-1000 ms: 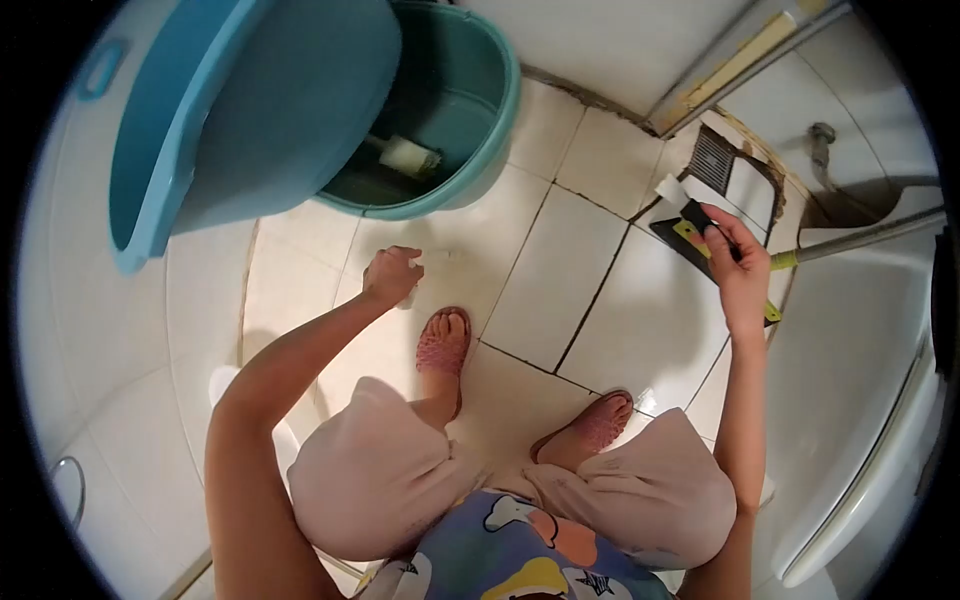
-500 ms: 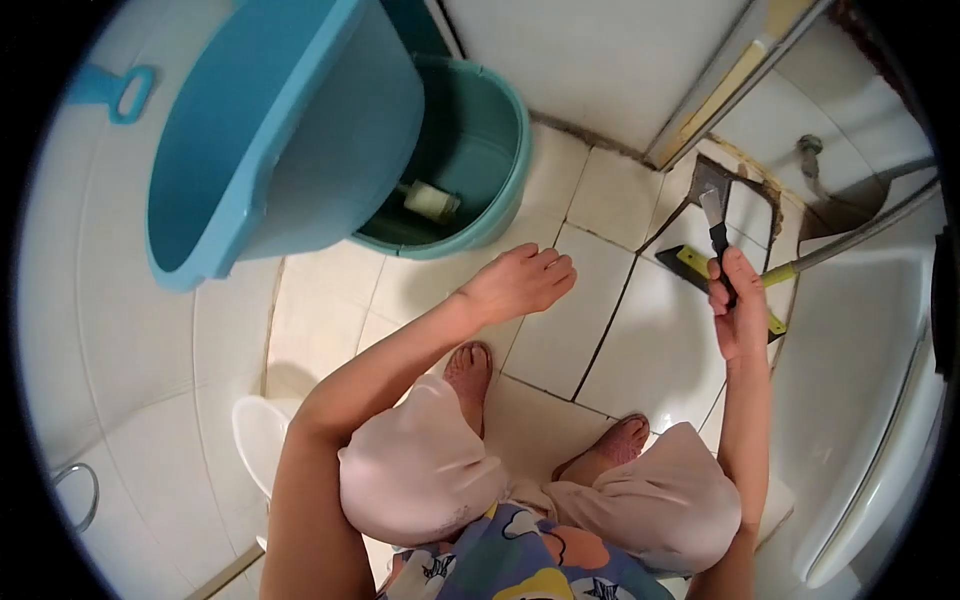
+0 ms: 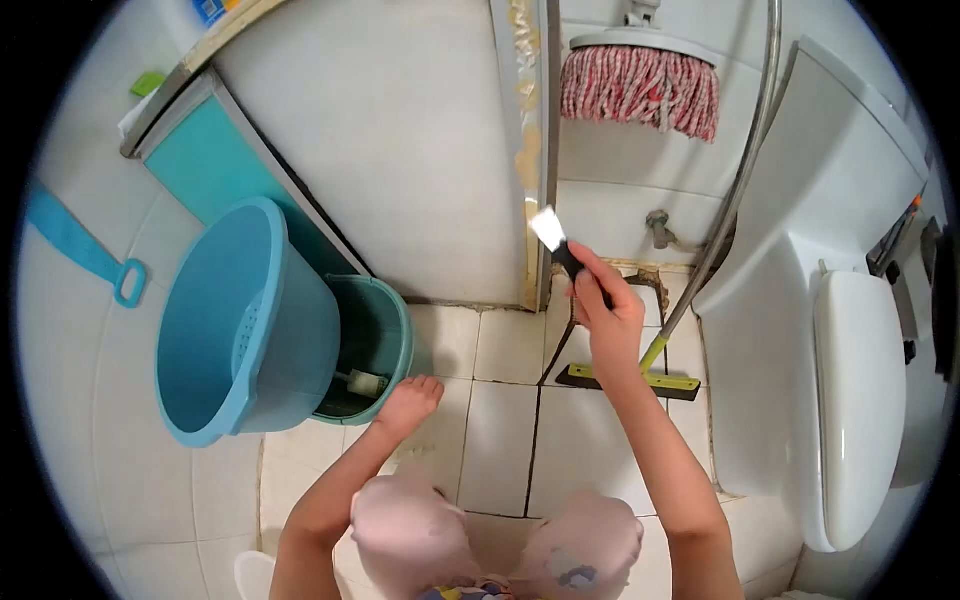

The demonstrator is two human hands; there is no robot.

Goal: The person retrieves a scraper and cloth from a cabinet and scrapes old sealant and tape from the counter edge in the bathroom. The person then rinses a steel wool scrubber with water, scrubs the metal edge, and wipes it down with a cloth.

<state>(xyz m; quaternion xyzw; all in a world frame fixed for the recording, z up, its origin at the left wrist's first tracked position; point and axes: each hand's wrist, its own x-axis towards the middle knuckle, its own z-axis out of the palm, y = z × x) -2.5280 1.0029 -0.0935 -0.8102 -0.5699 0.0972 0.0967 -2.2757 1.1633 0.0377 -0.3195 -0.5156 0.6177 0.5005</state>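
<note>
Through the head view I have two tubs on my left. The green tub (image 3: 405,325) stands on the floor (image 3: 505,440), and in its dark inside I make out a pale tool (image 3: 366,384) lying near the near wall; whether there is water around it I can't tell. The blue tub (image 3: 300,340) overlaps it, tipped with its mouth facing left, a dotted patch showing on its inner wall. I can't see what props it up. A white pail (image 3: 255,575) is cut off at lower left.

My left hand (image 3: 410,402) is low, back up, fingers curled, just beside the green tub's rim; I can't tell whether it touches the rim or grips anything. My right arm reaches forward, and the right hand (image 3: 610,310) pinches the black handle of the scraper (image 3: 565,257), blade pointing up and left, raised before the door frame (image 3: 545,150). Beyond that wrist lies the squeegee (image 3: 672,383).
</note>
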